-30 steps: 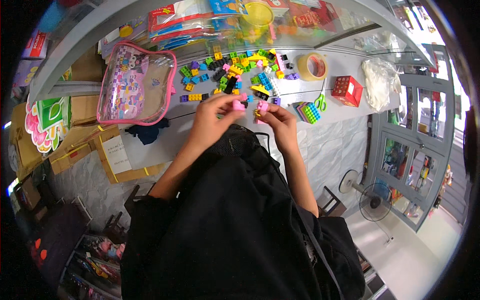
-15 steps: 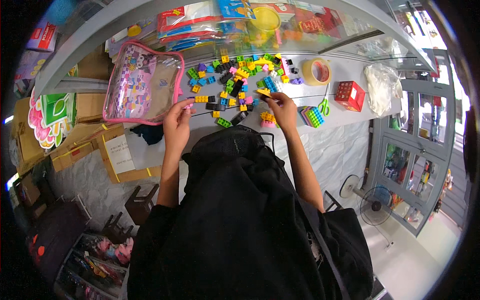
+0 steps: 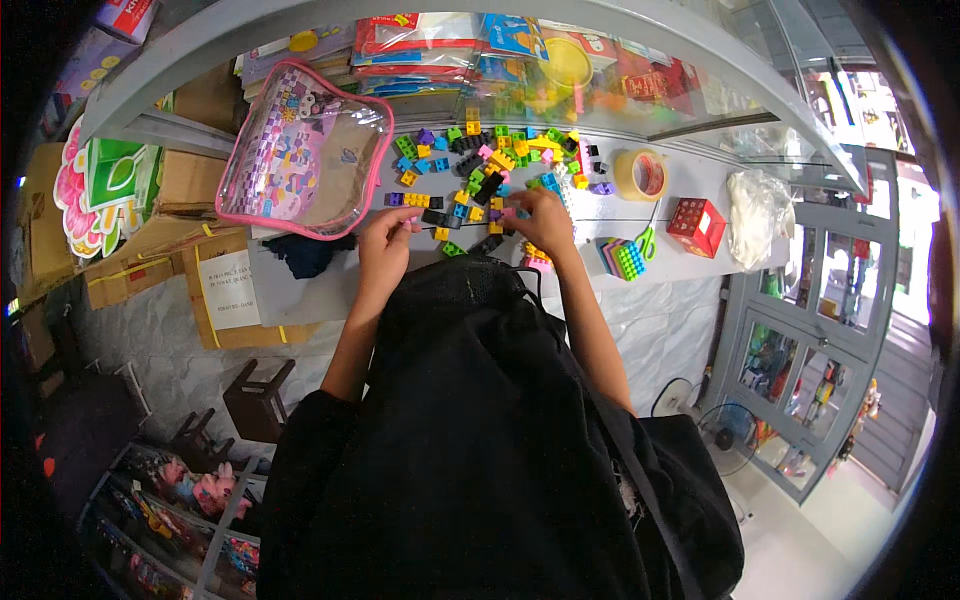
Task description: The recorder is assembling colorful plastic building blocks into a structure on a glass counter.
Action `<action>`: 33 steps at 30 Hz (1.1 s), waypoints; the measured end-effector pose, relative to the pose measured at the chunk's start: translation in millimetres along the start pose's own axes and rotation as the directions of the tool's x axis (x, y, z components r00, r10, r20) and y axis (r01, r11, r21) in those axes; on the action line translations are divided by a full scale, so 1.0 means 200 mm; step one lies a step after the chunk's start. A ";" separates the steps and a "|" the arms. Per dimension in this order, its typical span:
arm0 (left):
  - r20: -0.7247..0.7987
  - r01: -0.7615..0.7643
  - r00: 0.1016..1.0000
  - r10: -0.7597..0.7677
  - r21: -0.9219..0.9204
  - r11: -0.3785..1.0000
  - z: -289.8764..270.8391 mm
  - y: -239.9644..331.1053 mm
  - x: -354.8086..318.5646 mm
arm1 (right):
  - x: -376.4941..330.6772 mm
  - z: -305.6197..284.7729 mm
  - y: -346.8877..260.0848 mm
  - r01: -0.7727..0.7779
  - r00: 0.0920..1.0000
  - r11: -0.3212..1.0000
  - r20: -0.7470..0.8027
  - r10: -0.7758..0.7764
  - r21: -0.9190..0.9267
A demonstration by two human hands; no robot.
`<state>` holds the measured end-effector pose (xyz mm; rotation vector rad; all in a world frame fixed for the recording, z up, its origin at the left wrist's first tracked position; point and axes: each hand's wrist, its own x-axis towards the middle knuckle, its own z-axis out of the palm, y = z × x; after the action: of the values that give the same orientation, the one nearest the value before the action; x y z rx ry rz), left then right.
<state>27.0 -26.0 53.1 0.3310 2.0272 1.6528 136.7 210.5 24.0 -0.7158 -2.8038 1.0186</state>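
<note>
Both hands sit among the bricks (image 3: 480, 175) on the counter (image 3: 640, 215): left hand (image 3: 385, 245) pinching one, right hand (image 3: 540, 220) grip hidden. A careless sweep could knock bricks off the near edge.

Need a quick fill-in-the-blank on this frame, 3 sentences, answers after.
1. The clear pouch left of the scattered building bricks has a ____ trim.
2. The small cube box right of the tape roll is ____.
3. Both the left hand and the right hand are over the ____ counter.

Missing words: pink; red; white
</note>
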 end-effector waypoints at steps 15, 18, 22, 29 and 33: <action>0.156 -0.144 0.979 0.130 0.083 0.986 0.07 0.01 0.03 | -0.15 -0.04 0.10 -0.167 0.984 0.890 0.125 0.124 0.425; 0.194 -0.217 0.965 0.179 0.200 0.955 0.07 0.03 0.02 | -0.04 -0.02 0.07 -0.054 0.998 0.983 0.040 0.047 0.178; 0.215 -0.216 0.961 0.173 0.197 0.956 0.07 0.04 0.00 | 0.12 0.03 -0.02 -0.026 0.999 0.999 0.037 0.027 -0.043; 0.196 -0.218 0.967 0.163 0.305 0.927 0.03 0.04 -0.03 | 0.16 0.01 0.04 -0.048 0.994 0.979 -0.102 0.029 -0.199; 0.205 -0.211 0.966 0.158 0.270 0.939 0.05 0.05 -0.02 | 0.14 0.04 0.05 -0.077 0.997 0.971 0.010 0.081 -0.225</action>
<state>34.7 -17.1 61.8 0.7700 2.1505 1.3669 113.3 224.8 8.3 -0.8513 -2.9601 0.7269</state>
